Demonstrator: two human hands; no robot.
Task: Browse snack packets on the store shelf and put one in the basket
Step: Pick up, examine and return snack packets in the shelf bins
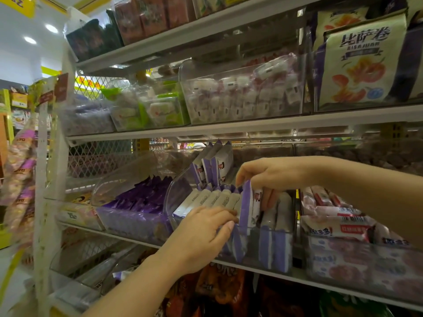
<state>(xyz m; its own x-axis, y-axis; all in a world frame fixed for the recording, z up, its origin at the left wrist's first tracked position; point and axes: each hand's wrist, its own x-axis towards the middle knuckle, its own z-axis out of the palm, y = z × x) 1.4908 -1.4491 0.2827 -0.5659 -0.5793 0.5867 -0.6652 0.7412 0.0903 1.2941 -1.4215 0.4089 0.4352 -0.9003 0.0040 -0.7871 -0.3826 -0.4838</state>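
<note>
Over the clear bin [177, 197], the right hand [272, 177] pinches the top of an upright purple-and-white snack packet [250, 207] with curled fingers, while the left hand [203, 234] rests loosely spread on the packet row [215, 199] inside the bin's curved front wall, with open air above.

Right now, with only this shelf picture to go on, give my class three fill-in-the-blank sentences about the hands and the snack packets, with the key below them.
1. The right hand pinches a packet coloured white and ____.
2. The left hand rests on the row of packets to the ____ of the pinched one.
3. The large bag printed with orange rolls stands one shelf ____ the hands.

Missing words: purple; left; above.
</note>
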